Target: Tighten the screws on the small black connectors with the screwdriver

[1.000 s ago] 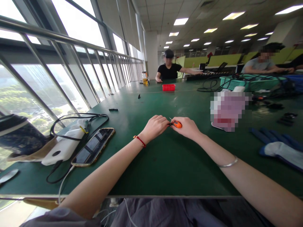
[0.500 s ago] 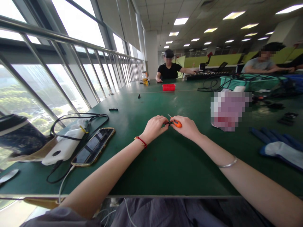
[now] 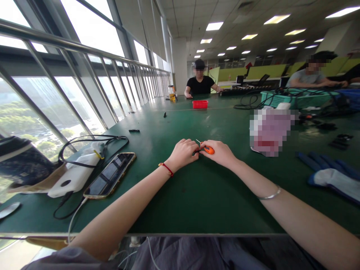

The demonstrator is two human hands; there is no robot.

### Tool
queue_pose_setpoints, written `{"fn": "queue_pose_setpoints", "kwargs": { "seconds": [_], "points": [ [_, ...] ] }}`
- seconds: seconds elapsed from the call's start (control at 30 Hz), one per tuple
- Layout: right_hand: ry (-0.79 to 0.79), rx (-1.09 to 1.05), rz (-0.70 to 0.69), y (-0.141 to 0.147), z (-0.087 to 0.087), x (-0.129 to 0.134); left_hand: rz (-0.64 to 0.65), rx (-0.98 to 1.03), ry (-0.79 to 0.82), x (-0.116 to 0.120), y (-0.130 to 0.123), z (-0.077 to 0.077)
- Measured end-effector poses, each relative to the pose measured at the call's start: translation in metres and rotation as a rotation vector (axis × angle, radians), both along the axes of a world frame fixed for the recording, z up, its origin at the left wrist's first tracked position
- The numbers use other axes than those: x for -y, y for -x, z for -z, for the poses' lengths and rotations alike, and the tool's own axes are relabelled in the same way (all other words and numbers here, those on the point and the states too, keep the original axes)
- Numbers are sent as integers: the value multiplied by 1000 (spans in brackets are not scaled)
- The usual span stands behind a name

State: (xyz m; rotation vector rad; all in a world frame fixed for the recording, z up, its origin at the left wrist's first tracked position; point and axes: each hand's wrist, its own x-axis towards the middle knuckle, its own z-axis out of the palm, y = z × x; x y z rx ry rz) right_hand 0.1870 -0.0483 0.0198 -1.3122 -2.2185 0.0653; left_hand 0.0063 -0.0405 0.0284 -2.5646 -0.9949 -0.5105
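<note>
Both hands meet over the middle of the green table (image 3: pixel 180 202). My right hand (image 3: pixel 221 153) is closed round a screwdriver (image 3: pixel 208 150) with an orange handle; its thin shaft points up and to the left, past the fingertips. In my left hand (image 3: pixel 184 152) a small black part (image 3: pixel 196 152) is pinched, mostly covered by the fingers, so its exact kind does not show. The fingertips of the two hands touch or nearly touch at the part.
To the left lie a phone (image 3: pixel 111 175), a white power bank-like block (image 3: pixel 74 176) with cables, and a dark cup (image 3: pixel 24 161). A red basket (image 3: pixel 200 104) stands ahead. On the right are a teal basket (image 3: pixel 298 100) and a glove (image 3: pixel 337 178). Two people sit beyond.
The screwdriver and my right hand have shifted slightly left, and the black part is now more hidden by my left fingers. The far person's outstretched arm has drawn in.
</note>
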Motion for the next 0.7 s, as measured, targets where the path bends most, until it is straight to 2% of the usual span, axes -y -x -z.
{"fn": "queue_pose_setpoints", "kwargs": {
  "seconds": [0.23, 0.4, 0.5, 0.7],
  "points": [
    [23, -101, 0, 1, 2, -1, 18, -18, -59, 0, -1, 2],
    [47, -152, -1, 2, 3, -3, -18, 26, -26, 4, -4, 1],
    [54, -163, 27, 3, 1, -1, -89, 172, 89, 6, -7, 1],
    [25, -205, 63, 1, -4, 4, -234, 611, 466, -5, -1, 4]
  ]
}}
